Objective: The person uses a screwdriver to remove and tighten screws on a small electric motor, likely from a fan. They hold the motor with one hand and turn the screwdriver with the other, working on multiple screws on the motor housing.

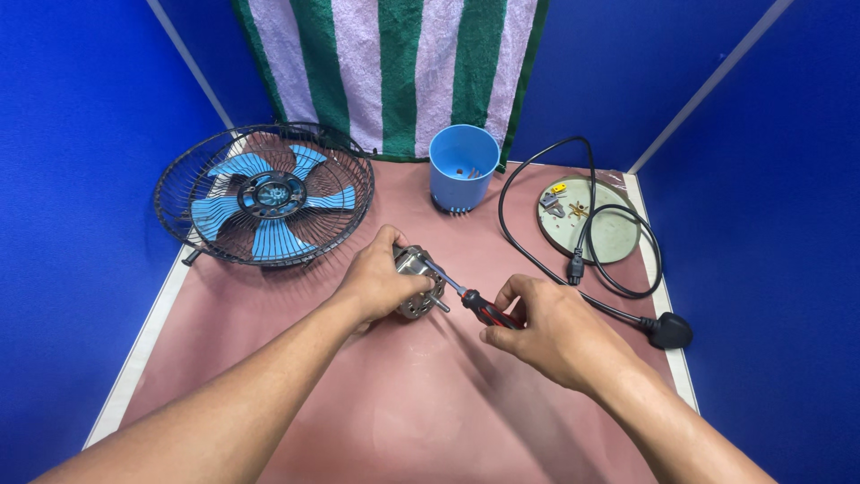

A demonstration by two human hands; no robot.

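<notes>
Metal motor [417, 285]: dense, rigid; your left hand [381, 280] wraps its body, right hand [546, 327] pinches screwdriver [466, 298] by grip.

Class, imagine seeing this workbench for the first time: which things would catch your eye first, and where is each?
At centre, the left hand grips a small metal motor while the right hand works a red-and-black screwdriver into it. At back left leans a black wire fan guard with blue blades. A blue plastic housing stands behind, before a green-and-white striped towel.

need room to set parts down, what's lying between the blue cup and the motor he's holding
Nothing: in the head view, only bare pink mat lies between the blue cup and the motor in the left hand.
</notes>
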